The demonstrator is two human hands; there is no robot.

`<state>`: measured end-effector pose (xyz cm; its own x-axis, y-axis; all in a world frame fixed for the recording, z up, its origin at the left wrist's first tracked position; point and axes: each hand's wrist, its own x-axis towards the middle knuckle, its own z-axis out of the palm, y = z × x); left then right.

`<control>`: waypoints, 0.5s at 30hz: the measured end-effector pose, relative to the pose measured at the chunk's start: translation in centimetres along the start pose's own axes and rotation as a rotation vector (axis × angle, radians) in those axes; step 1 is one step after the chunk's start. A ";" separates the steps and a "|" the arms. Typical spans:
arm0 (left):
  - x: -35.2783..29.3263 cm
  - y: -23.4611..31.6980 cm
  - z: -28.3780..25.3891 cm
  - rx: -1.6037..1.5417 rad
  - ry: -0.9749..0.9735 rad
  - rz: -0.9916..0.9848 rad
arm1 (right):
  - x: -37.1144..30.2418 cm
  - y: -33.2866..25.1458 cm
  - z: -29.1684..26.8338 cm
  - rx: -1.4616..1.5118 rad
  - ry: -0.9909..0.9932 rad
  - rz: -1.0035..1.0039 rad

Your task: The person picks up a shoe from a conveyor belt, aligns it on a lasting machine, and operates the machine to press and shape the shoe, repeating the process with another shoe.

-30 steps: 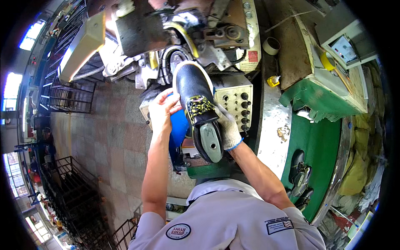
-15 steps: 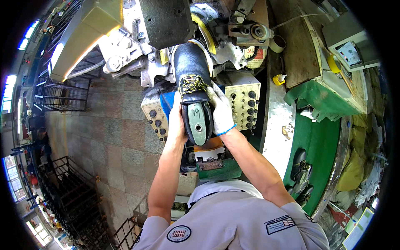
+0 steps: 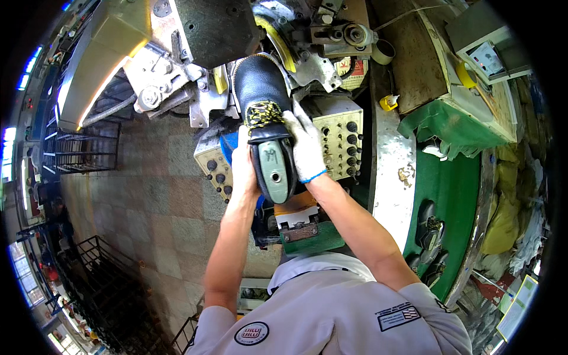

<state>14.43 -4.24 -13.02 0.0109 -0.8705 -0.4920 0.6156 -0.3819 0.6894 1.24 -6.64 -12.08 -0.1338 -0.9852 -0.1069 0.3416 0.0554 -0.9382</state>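
A black leather shoe with yellow-and-black laces points away from me, its toe among the metal parts of a machine. A green shoe last with a round hole fills its opening. My bare left hand is closed against the left side of the shoe's heel part. On the other side, my right hand, in a white glove with a blue cuff edge, presses along the shoe near the laces. The inner fingers of both hands are partly hidden by the shoe.
Control boxes with black knobs flank the shoe, a right one and a left one. More shoes lie on a green surface at right. A yellowish lamp hood hangs at upper left; dark racks stand on the floor.
The view has shifted slightly, so the machine and shoe appear further left. Both hands stay on the shoe; the right hand's fingers look a little more spread.
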 end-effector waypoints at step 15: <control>2.7 -2.9 -1.9 0.080 -0.138 0.217 | 0.4 4.7 -1.9 -0.041 0.066 0.096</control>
<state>14.13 -4.92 -17.36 0.0248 -0.9669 -0.2541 0.5463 -0.1997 0.8134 1.02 -6.44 -17.18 -0.1635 -0.9623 -0.2174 0.3172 0.1573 -0.9352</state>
